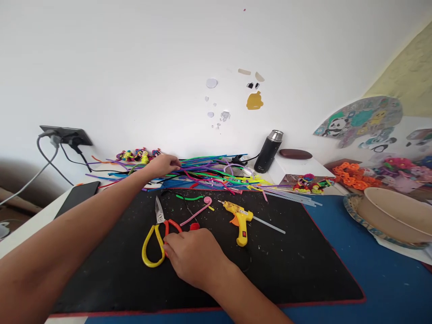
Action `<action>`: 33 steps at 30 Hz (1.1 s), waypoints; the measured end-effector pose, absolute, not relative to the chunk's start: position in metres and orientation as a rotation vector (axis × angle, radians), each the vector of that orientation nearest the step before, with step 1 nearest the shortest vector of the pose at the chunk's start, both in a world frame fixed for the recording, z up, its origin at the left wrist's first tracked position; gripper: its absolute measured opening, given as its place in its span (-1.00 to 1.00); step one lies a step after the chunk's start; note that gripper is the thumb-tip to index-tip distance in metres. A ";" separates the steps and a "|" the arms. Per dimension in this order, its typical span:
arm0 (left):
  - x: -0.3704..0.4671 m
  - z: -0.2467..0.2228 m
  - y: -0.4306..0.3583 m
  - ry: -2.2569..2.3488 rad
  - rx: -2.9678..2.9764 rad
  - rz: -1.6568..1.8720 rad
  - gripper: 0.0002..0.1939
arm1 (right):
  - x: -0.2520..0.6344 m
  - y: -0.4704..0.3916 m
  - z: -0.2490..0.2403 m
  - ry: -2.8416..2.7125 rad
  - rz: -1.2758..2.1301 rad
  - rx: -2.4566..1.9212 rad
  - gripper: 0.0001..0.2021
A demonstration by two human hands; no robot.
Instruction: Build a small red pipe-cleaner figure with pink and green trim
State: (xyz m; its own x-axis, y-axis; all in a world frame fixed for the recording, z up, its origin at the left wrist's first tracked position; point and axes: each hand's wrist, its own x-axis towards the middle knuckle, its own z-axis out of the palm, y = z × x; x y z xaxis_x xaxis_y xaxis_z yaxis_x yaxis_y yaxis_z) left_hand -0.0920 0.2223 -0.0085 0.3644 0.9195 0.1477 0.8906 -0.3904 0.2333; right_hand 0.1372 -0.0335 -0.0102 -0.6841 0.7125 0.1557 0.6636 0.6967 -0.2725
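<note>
On the far left, a black wall socket panel [81, 134] carries plugged-in cables, and a flat black rectangular device [77, 199] lies below it. Next come small multicoloured fuzzy figures [144, 156] against the wall. The left hand [164, 165] is stretched to the far side, its fingers close together and bent down at a long heap of multicoloured fuzzy craft stems [216, 168]; whether they pinch a stem I cannot tell. The heap's long axis runs left to right along the wall, across the reaching arm, with most of it to the right of the fingertips. The left hand is much the nearer to it.

On the black mat [286, 270], scissors with one yellow and one red handle [160, 218] point their blades to the far side. The right hand [199, 256] lies low at their red handle, fingers curled; its grip is hidden, so I cannot tell whether it is closed on anything. A red piece [195, 226] shows just beyond its knuckles, and a pink stem with a coiled end [208, 200] lies farther off. To the right are a yellow glue gun [241, 220] and, at the far side, a black cylindrical flask [268, 152].
</note>
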 end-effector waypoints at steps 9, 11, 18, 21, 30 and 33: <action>-0.069 0.000 0.193 1.384 2.955 0.339 -0.74 | 0.136 -0.035 -0.009 -2.658 0.293 -1.081 -0.77; -0.063 -0.003 0.191 1.413 3.035 0.275 -0.72 | 0.137 -0.034 -0.010 -2.637 0.292 -1.076 -0.77; -0.052 -0.004 0.187 1.430 3.074 0.270 -0.76 | 0.151 -0.028 -0.002 -2.206 0.549 -0.980 -0.76; -0.049 0.006 0.182 1.398 3.061 0.341 -0.74 | 0.159 -0.023 0.006 -1.844 0.700 -0.979 -0.76; -0.043 0.014 0.161 1.240 3.001 0.359 -0.77 | 0.168 -0.005 0.010 -1.224 1.129 -1.084 -0.62; -0.048 0.012 0.158 1.227 3.039 0.350 -0.77 | 0.167 -0.004 0.006 -1.225 1.140 -1.108 -0.61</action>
State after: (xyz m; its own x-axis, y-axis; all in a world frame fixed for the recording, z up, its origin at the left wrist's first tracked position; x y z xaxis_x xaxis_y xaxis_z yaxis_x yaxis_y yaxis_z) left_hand -0.0475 0.1585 0.0120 0.7018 0.6663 0.2521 0.6990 -0.7124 -0.0631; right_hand 0.1668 -0.0043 0.0061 0.0109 0.9942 0.1067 -0.0355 0.1071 -0.9936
